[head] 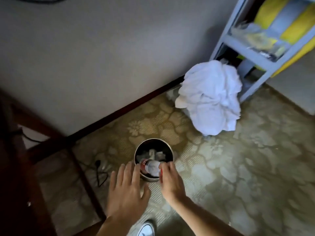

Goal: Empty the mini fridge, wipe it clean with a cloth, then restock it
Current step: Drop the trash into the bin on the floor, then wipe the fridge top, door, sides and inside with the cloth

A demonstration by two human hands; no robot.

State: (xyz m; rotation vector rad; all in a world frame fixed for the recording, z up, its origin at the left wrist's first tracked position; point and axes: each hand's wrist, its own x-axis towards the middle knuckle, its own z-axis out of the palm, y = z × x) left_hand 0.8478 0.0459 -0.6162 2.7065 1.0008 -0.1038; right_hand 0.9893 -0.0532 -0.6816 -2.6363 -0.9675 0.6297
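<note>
A clear plastic bottle with a red label lies across the mouth of a small round waste bin on the patterned carpet. My right hand pinches the bottle's right end over the bin's rim. My left hand hovers just left of the bin with fingers spread, holding nothing. Crumpled paper scraps lie inside the bin under the bottle. The mini fridge is out of view.
A white bag or bundle of cloth stands against a grey shelf unit at the upper right. Dark wooden furniture fills the left side. A black cable lies on the floor left of the bin. A white shoe shows at the bottom.
</note>
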